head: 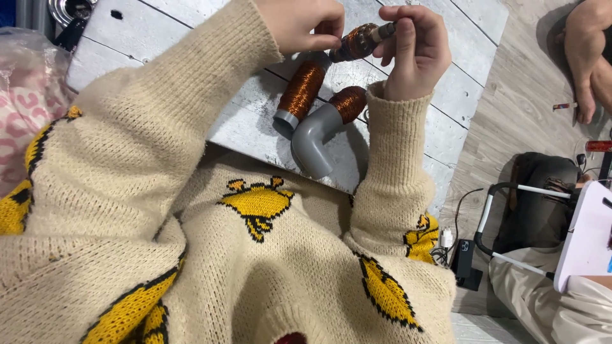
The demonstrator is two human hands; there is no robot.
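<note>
Head view, looking straight down the wearer's chest. Both arms, in cream knit sleeves with yellow and black motifs, reach out over a whitewashed plank board [440, 95]. The left hand [299, 24] has its fingers closed together, thumb and fingertips pinched on the near end of a short grey tube wound with copper wire [360, 39], which is held up off the board at a slight tilt. The right hand [414, 51] is clamped on the far end of the same tube, its fingers curled over the bare grey tip; the thumb appears to press from below, though the fingers hide that contact. Lying on the board just below the hands are two more pieces: a straight grey pipe section wrapped in copper wire [298, 92], and just beside it a grey elbow fitting [315, 137] whose upper leg carries a copper winding [349, 102]. The two lie close together, perhaps touching. At the left edge sits a clear plastic bag with a pink pattern [25, 95]. At the upper right another person's bare arm [583, 44] rests above the pale wood floor [516, 114], well apart from the board. At the lower right lies a black charger with cable [464, 255].
</note>
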